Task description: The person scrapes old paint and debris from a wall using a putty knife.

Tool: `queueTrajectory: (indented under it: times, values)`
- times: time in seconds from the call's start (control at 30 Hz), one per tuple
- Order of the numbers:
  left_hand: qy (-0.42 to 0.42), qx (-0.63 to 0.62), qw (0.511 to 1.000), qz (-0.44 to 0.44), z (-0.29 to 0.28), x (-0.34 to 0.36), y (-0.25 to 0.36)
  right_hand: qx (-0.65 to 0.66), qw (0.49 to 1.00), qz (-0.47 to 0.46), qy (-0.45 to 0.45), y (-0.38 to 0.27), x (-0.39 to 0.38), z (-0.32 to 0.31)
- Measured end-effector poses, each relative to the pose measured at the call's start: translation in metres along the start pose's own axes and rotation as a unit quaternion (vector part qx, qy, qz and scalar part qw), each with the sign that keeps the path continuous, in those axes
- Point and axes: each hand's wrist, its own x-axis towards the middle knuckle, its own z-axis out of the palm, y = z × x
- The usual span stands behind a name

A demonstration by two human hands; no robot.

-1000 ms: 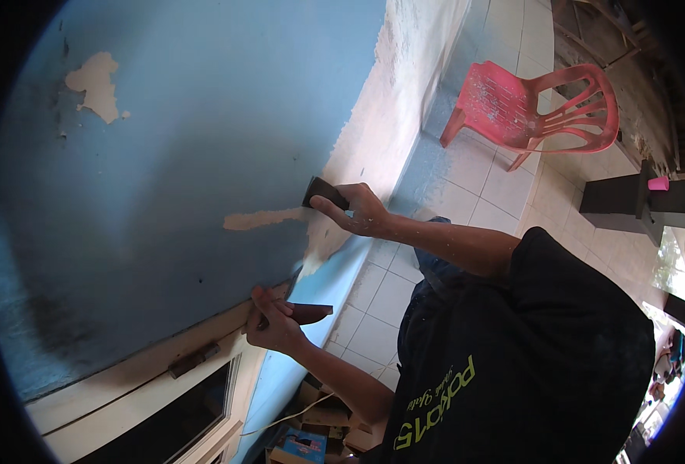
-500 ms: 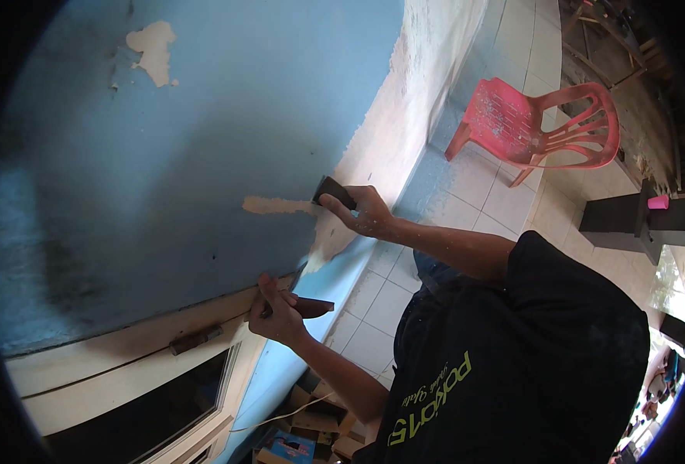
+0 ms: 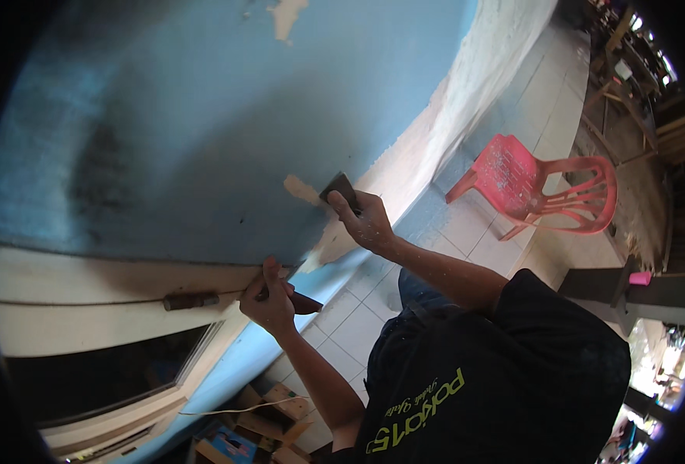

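My right hand (image 3: 365, 220) grips a dark, flat-bladed scraper (image 3: 338, 188), its blade against the blue painted wall (image 3: 226, 131). A narrow bare strip (image 3: 301, 188) runs out from the blade, close to the large pale area (image 3: 404, 143) stripped of paint. Lower down, my left hand (image 3: 269, 298) is closed around a dark brown tool (image 3: 305, 304) with a pointed end; the fingers hide part of it, so its exact kind is unclear. That hand is beside the cream wooden frame (image 3: 118, 282), its thumb or finger near the frame's upper edge.
A dark metal fitting (image 3: 191, 300) sits on the frame above a dark glass pane (image 3: 110, 371). Opened cardboard boxes (image 3: 269, 417) and a thin pale cable (image 3: 238, 409) lie below. A paint-specked red plastic chair (image 3: 512, 178) stands on the tiled floor (image 3: 474, 224). Farther right is a pink cup (image 3: 639, 278).
The whole view has turned and shifted. My right hand's scraper now covers more of the narrow bare strip, and less of it shows. Both hands keep hold of their tools.
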Motion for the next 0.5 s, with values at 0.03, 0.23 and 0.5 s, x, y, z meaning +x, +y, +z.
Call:
queueTrajectory:
  times: [0.03,0.23,0.5]
  values:
    - [-0.01,0.017,1.0,-0.001,-0.003,-0.003,-0.001,-0.02,1.0,0.007,0.005,0.01,-0.004,-0.004]
    - [-0.016,0.035,0.999,-0.007,-0.004,-0.001,0.002,-0.039,0.999,-0.005,0.022,-0.001,0.004,0.002]
    - [-0.02,0.041,0.999,-0.03,-0.008,0.0,0.005,-0.031,0.998,0.032,0.048,-0.005,-0.003,0.005]
